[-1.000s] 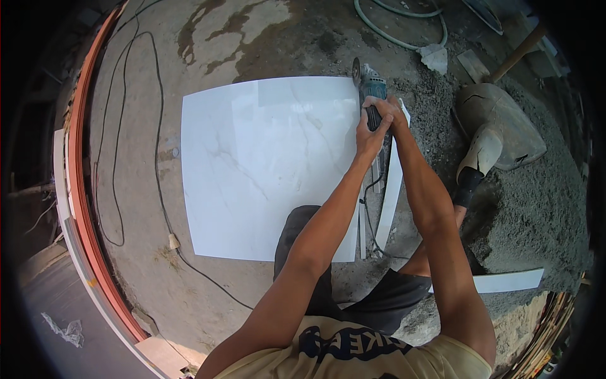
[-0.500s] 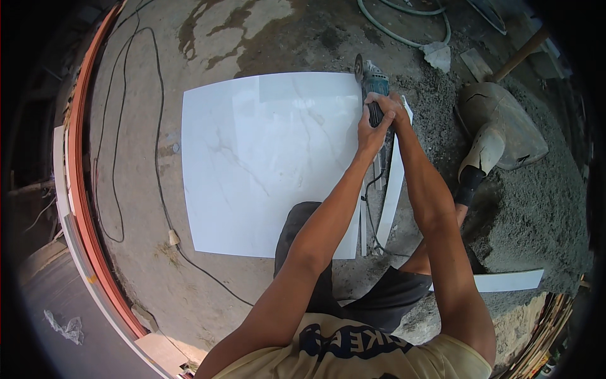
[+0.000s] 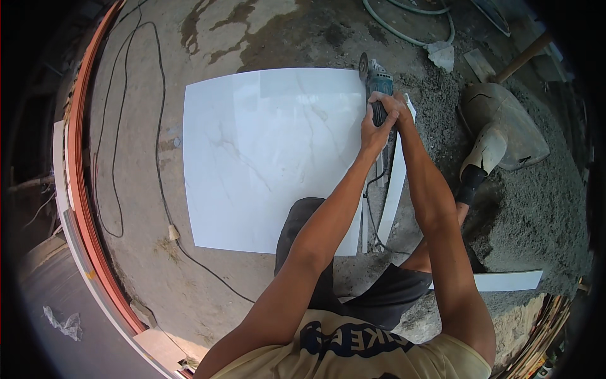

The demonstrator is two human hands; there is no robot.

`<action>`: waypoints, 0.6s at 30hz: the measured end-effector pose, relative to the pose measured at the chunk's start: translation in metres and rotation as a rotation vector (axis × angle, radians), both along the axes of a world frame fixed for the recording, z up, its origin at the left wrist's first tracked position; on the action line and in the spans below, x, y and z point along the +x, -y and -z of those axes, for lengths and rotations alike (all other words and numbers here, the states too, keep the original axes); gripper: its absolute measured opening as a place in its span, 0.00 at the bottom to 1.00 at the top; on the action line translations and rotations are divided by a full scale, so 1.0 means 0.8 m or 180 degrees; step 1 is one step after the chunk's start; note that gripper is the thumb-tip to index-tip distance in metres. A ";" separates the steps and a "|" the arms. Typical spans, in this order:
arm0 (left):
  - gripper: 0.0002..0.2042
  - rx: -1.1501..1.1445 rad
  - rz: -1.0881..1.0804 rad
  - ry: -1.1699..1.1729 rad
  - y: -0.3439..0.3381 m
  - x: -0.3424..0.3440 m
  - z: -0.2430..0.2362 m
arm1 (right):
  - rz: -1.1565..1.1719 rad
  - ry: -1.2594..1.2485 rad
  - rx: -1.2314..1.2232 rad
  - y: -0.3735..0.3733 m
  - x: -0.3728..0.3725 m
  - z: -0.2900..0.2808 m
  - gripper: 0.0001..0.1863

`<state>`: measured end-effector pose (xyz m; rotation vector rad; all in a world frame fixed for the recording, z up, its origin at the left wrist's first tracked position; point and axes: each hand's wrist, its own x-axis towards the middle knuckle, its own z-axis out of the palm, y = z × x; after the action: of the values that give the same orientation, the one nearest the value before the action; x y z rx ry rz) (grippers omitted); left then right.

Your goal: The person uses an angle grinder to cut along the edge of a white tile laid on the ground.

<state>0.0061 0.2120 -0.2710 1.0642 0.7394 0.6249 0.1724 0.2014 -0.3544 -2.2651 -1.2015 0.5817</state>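
Note:
Both my hands are wrapped round a teal and black angle grinder [image 3: 381, 84] at the right edge of a large white marbled tile [image 3: 265, 158]. My left hand [image 3: 376, 130] grips the near end of its body, and my right hand [image 3: 396, 106] closes round it from the right, slightly farther up. The grinder's cutting disc [image 3: 363, 65] stands upright at the tile's far right corner; whether it touches the tile I cannot tell. My knee overlaps the tile's near edge. Narrow white tile strips [image 3: 394, 189] lie beside the right edge, with the grinder's black cord between them.
A shovel [image 3: 502, 123] with a wooden handle rests on wet grey mortar [image 3: 536, 215] at the right, near my booted foot. Another white strip [image 3: 508, 280] lies nearer me. An extension cord [image 3: 161, 139] runs along the left, and a hose [image 3: 404, 35] coils at the far right.
The whole view has shifted slightly. My hands stay closed on the grinder, which keeps its place at the tile's far right corner.

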 end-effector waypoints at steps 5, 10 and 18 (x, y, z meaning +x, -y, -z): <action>0.42 -0.0019 -0.0006 -0.0005 0.006 -0.002 0.009 | 0.0204 -0.0261 -0.0306 0.005 -0.004 -0.003 0.13; 0.44 0.0103 -0.0091 -0.0121 0.012 0.002 0.015 | 0.0236 -0.0231 -0.0427 0.005 0.002 -0.001 0.14; 0.44 0.0046 -0.0059 -0.0072 0.024 -0.022 0.008 | 0.0144 -0.0149 -0.0626 0.017 -0.040 -0.044 0.15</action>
<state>-0.0115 0.1928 -0.2776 1.0803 0.7661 0.6358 0.1402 0.1878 -0.3194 -2.4197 -1.1100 0.7610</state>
